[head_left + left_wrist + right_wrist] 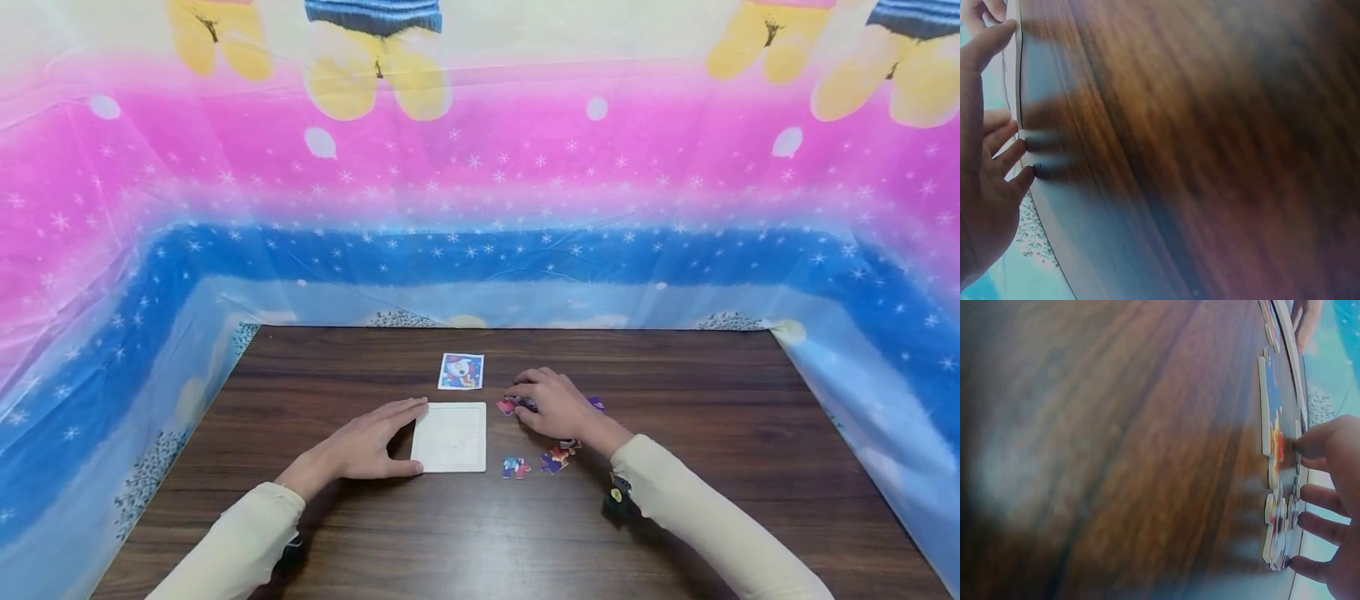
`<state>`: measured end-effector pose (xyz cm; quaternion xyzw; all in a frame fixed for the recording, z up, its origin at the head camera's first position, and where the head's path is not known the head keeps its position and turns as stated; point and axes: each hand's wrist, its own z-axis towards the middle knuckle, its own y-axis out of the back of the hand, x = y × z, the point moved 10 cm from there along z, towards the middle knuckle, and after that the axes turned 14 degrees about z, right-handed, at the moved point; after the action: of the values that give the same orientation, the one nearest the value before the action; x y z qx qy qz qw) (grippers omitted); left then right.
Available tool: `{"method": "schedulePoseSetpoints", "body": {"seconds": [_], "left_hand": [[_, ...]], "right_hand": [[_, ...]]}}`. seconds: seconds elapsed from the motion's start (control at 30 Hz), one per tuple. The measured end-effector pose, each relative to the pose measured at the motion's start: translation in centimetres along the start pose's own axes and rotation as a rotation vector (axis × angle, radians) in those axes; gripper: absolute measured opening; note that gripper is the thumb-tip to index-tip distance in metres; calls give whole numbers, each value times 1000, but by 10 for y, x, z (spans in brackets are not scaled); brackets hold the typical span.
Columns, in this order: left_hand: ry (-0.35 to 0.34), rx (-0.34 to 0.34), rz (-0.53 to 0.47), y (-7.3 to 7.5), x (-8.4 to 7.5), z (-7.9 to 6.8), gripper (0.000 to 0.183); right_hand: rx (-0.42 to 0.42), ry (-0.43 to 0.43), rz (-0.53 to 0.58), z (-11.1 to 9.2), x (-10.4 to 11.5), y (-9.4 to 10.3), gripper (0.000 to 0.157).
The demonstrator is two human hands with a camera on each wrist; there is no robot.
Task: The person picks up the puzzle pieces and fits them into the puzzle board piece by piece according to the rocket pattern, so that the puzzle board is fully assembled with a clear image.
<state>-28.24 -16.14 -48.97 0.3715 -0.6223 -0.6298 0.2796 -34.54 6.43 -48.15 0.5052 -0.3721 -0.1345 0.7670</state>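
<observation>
A white square puzzle tray [450,437] lies flat on the table. My left hand [363,442] touches its left side, thumb at the near corner and straight fingers at the far corner. To the right of the tray, my right hand [553,404] rests over a group of jigsaw pieces, hiding some of them. A pinkish-red puzzle piece [506,407] shows beside its fingertips. In the right wrist view, the spread fingers [1322,497] touch down along the puzzle pieces [1275,525]. Nearer the front lie a blue-and-pink piece [516,467] and an orange-and-purple piece [556,459].
A small printed picture card [461,372] lies just beyond the tray. Past the right hand a purple piece [596,403] shows. The brown wood-grain table [337,533] is bordered at the back and sides by a patterned cloth [480,258].
</observation>
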Motion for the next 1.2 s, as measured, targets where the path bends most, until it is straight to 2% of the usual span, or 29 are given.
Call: {"method": "schedulePoseSetpoints", "body": {"seconds": [0.13, 0.27, 0.6, 0.7, 0.83, 0.9, 1.07, 1.2], "left_hand": [[1, -1, -3, 1, 0, 0, 94], [4, 0, -11, 1, 0, 0, 94], [7, 5, -29, 0, 1, 1, 94], [8, 6, -31, -1, 1, 1, 94], [10, 6, -29, -1, 2, 0, 95], [11, 8, -28, -1, 2, 0, 95], [9, 9, -25, -1, 2, 1, 95], [5, 11, -29, -1, 1, 1, 95]], "right_hand": [[-14, -31, 13, 1, -1, 0, 29], [-33, -65, 28, 2, -3, 1, 35], [-39, -52, 15, 4, 1, 0, 27], [-47, -62, 38, 3, 2, 1, 29], [-57, -55, 64, 4, 3, 3, 25], [-43, -52, 62, 4, 3, 2, 26], [30, -18, 37, 5, 6, -2, 40], [66, 4, 17, 5, 7, -5, 36]]}}
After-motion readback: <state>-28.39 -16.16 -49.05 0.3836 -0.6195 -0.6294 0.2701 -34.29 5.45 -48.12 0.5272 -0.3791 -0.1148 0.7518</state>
